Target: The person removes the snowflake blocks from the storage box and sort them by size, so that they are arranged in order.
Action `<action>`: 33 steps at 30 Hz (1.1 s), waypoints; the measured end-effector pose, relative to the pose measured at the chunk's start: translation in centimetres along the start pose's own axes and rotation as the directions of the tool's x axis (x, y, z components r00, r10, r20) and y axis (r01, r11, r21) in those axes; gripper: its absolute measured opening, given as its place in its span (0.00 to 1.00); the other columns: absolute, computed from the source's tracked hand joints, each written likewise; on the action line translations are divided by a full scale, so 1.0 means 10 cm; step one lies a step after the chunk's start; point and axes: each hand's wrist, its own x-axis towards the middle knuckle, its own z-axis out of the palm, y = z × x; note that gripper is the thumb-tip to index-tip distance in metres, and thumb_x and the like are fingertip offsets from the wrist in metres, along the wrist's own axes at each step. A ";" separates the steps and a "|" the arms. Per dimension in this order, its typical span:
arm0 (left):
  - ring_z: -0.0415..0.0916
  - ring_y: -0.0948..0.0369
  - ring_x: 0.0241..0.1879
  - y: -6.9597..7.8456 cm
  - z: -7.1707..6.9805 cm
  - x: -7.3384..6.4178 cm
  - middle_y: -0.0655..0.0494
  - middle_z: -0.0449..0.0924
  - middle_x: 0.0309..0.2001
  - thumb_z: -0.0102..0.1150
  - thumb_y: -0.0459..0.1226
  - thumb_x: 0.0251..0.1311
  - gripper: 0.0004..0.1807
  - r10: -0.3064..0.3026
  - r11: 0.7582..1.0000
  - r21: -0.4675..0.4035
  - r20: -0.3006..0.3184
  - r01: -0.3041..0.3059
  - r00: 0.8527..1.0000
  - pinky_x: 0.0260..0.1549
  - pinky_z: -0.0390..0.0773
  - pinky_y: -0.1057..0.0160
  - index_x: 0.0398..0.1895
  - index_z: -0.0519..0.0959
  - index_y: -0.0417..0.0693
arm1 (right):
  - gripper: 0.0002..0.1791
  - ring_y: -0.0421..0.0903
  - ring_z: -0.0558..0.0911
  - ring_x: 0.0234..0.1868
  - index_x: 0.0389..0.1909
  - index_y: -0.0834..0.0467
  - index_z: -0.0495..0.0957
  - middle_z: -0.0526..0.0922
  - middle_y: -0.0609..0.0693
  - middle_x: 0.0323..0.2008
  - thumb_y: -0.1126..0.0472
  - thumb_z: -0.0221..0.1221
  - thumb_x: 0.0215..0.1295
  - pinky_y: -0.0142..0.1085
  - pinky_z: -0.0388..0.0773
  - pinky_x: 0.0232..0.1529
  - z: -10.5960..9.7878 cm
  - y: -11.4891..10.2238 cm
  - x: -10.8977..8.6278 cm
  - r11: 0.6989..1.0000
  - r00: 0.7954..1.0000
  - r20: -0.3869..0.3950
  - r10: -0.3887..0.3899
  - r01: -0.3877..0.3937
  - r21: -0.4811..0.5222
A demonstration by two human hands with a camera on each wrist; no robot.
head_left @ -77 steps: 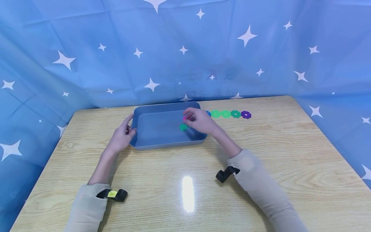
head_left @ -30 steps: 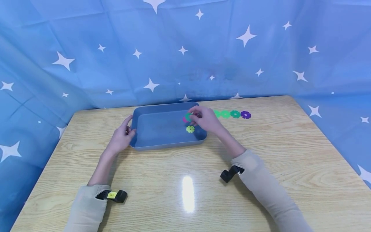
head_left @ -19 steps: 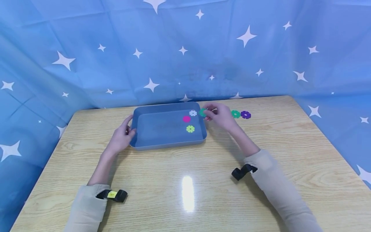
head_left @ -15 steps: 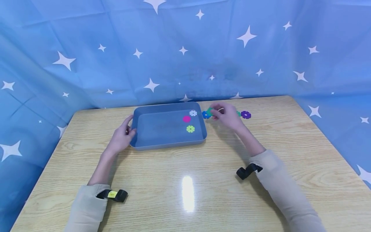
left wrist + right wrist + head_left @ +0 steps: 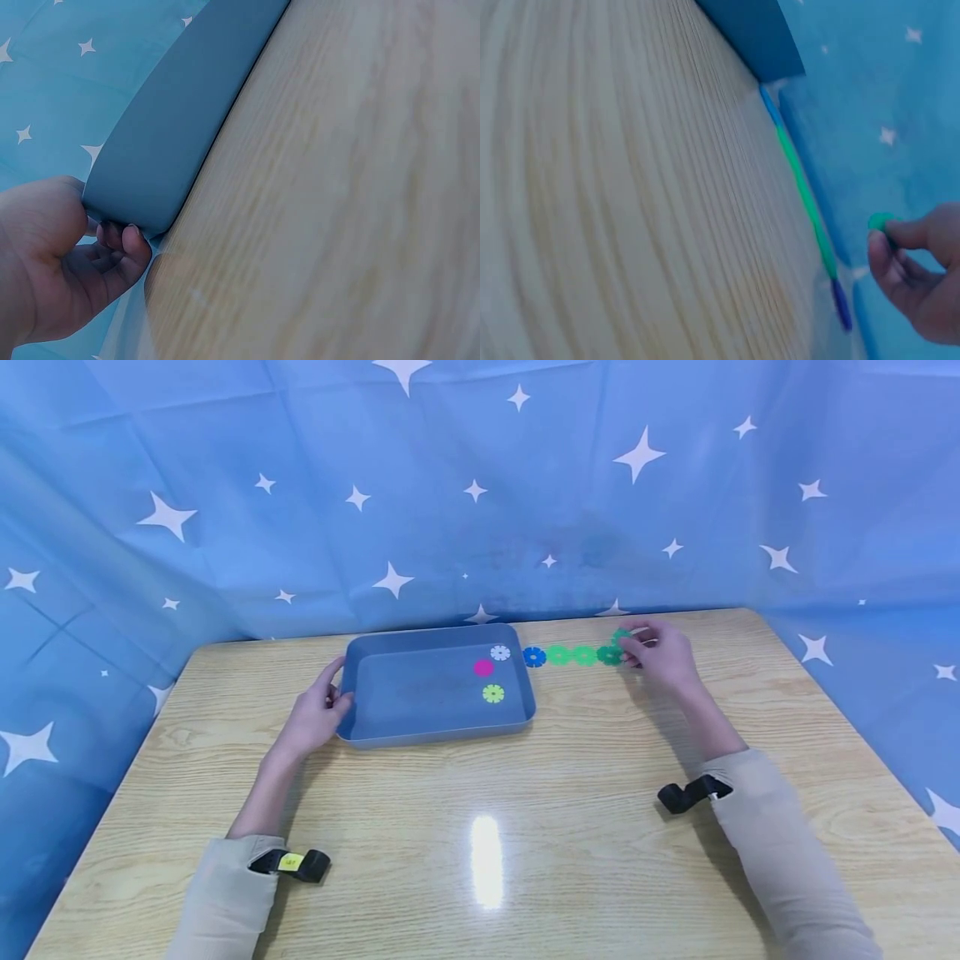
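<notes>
My left hand [image 5: 313,714] holds the left end of a shallow blue-grey tray [image 5: 408,693], thumb at the rim and fingers curled against the outside wall in the left wrist view. Between thumb and fingers, my right hand [image 5: 663,656] pinches a green notched snowflake disc [image 5: 620,636], raised over the row's right end. That row lies right of the tray: a blue disc [image 5: 534,657], two light green discs [image 5: 584,656] and a darker green disc [image 5: 608,655]. A purple disc [image 5: 841,304] ends it, hidden behind my right hand in the head view.
Inside the tray's right part lie a white disc [image 5: 500,652], a pink disc [image 5: 483,668] and a yellow-green disc [image 5: 492,694]. The wooden table [image 5: 420,827] stands against a blue star-patterned cloth [image 5: 450,527].
My right hand picked the green disc out of the tray, then carried it right, past the row, to above its purple end. My left hand stays on the tray.
</notes>
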 end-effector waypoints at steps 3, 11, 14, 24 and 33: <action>0.63 0.56 0.29 0.00 0.00 0.00 0.49 0.65 0.33 0.47 0.31 0.74 0.34 -0.002 1.000 0.000 0.003 0.002 1.000 0.28 0.66 0.63 0.80 0.51 0.39 | 0.18 0.43 0.85 0.32 0.59 0.64 0.75 0.80 0.67 0.48 0.58 0.57 0.76 0.36 0.83 0.35 -0.11 0.12 0.01 0.999 0.999 -0.021 0.025 -0.026 -0.034; 0.63 0.56 0.29 0.01 -0.01 -0.01 0.49 0.65 0.33 0.47 0.30 0.74 0.34 -0.008 1.000 -0.005 0.005 0.008 1.000 0.28 0.66 0.63 0.80 0.51 0.40 | 0.15 0.41 0.84 0.31 0.57 0.66 0.77 0.81 0.69 0.46 0.61 0.55 0.76 0.31 0.82 0.33 -0.28 0.32 0.04 0.993 0.995 -0.079 0.060 -0.067 -0.098; 0.63 0.56 0.29 0.01 -0.01 -0.01 0.49 0.65 0.33 0.47 0.30 0.74 0.34 -0.011 1.000 -0.008 0.006 0.011 1.000 0.28 0.66 0.63 0.80 0.51 0.40 | 0.15 0.38 0.83 0.29 0.57 0.67 0.77 0.82 0.69 0.45 0.63 0.55 0.76 0.29 0.80 0.31 -0.31 0.39 0.05 0.990 0.993 -0.087 0.080 -0.089 -0.111; 0.63 0.56 0.28 0.01 0.00 0.00 0.49 0.65 0.34 0.47 0.31 0.74 0.34 -0.011 1.000 -0.003 0.004 0.011 1.000 0.28 0.66 0.63 0.80 0.51 0.40 | 0.18 0.44 0.75 0.34 0.55 0.72 0.75 0.78 0.64 0.43 0.61 0.57 0.74 0.27 0.72 0.27 -0.33 0.46 0.05 0.955 0.977 -0.137 0.163 -0.191 -0.229; 0.63 0.56 0.28 0.00 0.00 0.00 0.49 0.65 0.33 0.47 0.31 0.74 0.34 -0.012 1.000 -0.001 0.006 0.012 1.000 0.27 0.66 0.63 0.80 0.51 0.40 | 0.18 0.49 0.75 0.36 0.52 0.69 0.77 0.79 0.64 0.43 0.58 0.60 0.73 0.32 0.71 0.29 -0.35 0.51 0.07 0.931 0.974 -0.145 0.172 -0.208 -0.300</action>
